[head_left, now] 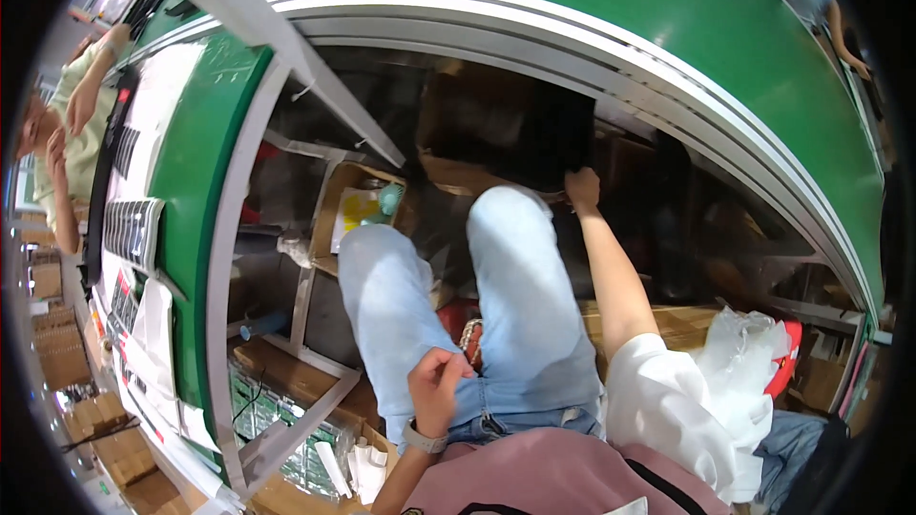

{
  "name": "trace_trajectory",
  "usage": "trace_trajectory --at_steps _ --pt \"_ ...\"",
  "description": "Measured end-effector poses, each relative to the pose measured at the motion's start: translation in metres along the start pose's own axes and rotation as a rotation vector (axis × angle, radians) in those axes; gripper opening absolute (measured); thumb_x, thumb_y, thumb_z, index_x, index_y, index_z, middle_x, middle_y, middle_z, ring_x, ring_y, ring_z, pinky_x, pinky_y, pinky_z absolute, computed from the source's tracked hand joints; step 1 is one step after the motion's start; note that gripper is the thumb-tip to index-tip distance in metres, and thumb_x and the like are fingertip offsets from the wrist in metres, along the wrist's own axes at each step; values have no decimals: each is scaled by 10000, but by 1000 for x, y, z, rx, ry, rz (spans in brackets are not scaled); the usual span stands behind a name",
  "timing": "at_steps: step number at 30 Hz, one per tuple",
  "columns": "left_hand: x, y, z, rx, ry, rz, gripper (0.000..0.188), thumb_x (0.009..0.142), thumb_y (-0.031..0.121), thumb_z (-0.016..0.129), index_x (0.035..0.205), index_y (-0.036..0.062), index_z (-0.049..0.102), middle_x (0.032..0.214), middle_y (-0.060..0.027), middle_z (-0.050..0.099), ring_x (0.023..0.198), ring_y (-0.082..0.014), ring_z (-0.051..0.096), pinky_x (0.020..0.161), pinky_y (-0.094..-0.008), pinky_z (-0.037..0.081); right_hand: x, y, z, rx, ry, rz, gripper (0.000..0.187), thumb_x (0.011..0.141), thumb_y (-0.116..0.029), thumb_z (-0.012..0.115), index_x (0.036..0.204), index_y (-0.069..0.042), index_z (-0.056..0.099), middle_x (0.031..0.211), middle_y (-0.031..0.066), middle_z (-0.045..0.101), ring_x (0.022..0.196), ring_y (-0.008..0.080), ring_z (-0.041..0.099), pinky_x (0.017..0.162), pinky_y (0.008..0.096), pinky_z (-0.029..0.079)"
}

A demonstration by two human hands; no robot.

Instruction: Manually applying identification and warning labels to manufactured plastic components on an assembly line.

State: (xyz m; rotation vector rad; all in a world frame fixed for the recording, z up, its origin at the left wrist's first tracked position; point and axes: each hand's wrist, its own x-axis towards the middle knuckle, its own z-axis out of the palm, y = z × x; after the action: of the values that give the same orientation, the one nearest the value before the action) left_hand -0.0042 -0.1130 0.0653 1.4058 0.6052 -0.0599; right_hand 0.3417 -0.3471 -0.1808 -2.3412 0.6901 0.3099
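My right hand [582, 189] reaches forward under the green workbench. Its fingers are closed at the front right corner of an open cardboard box [458, 175], beside a black sheet-like thing [563, 133] in the box's dark right part. What else the box holds is lost in shadow. My left hand [441, 383] is loosely curled over my lap, with a watch on its wrist. Nothing shows in its fingers.
A smaller carton [324, 229] with a teal object [389, 198] sits left of my knees. A grey metal post [277, 29] slants across. Clear plastic bags [739, 353] lie at my right. Another person [81, 124] is at the left bench [205, 191].
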Motion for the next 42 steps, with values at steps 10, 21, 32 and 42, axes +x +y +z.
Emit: trace_trajectory --at_steps 10,21,32,42 --pt "13 20 11 14 -26 119 184 964 108 567 818 -3 578 724 -71 639 689 -131 600 698 -267 481 -22 -19 -123 897 -185 103 356 854 -90 527 1204 -46 571 983 150 608 820 314 626 633 541 548" --pt "19 25 -16 -107 11 252 129 970 85 574 867 7 569 763 -50 626 729 -103 602 707 -244 491 -133 59 -248 880 -209 -148 319 808 14 513 1092 36 656 895 48 680 768 155 620 749 291 501" --pt "-70 139 -54 -173 -544 824 162 996 154 537 1019 1 585 930 -64 622 843 -161 628 706 -303 504 -190 135 -305 297 -510 -385 461 750 22 632 1210 35 643 1056 41 679 909 144 593 901 290 449" --pt "-134 182 -74 -360 -658 1362 251 999 95 467 1004 -59 665 1011 -209 654 867 -356 620 680 -422 543 -203 -65 -202 -304 -968 -754 346 709 82 612 1046 62 690 830 12 690 809 87 584 773 239 469"
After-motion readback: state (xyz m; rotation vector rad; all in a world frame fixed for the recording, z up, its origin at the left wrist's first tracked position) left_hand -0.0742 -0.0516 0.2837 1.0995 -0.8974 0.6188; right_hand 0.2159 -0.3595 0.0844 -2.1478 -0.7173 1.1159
